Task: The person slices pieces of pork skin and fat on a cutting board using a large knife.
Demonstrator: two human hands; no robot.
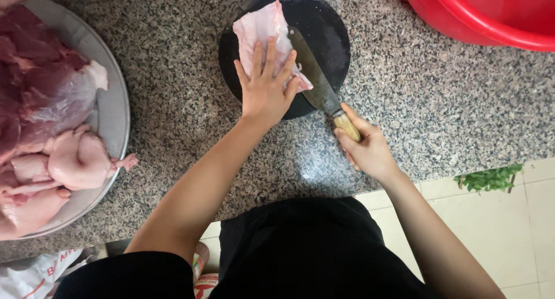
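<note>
A pale pink slab of raw meat (263, 28) lies on a round black cutting board (329, 33) on the granite counter. My left hand (265, 85) presses flat on the near end of the meat, fingers spread. My right hand (364, 146) grips the wooden handle of a cleaver (315, 73). Its dark blade lies along the right side of the meat, touching the board.
A large metal tray (113, 108) at the left holds raw red meat and plucked poultry (78, 157). A red plastic basin (485, 13) sits at the top right. Green herbs (490, 177) lie on the tiled floor beyond the granite counter's (451, 102) edge.
</note>
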